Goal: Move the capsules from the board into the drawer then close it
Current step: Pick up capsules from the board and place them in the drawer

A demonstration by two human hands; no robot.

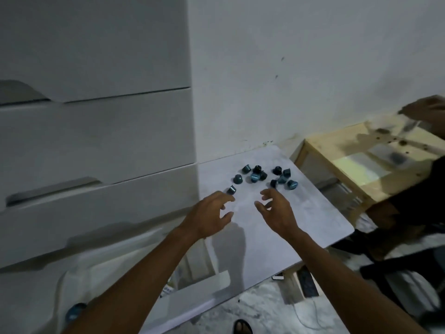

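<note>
Several dark blue capsules (255,175) lie scattered on a pale marbled board (301,220), in two loose clusters plus one capsule (231,189) off to the left. My left hand (212,213) hovers over the board with fingers spread and loosely bent, its fingertips just short of that lone capsule. My right hand (274,210) is beside it, fingers spread, a little short of the right cluster (283,180). Neither hand holds anything. The bottom drawer (115,268) of the white chest stands pulled out at lower left, with one blue capsule (75,310) inside it.
The white chest of drawers (96,141) fills the left side, its upper drawers closed. A wooden table (356,162) stands to the right of the board, with another person's hand (426,112) over it. A foot in a sandal (243,327) shows on the floor below.
</note>
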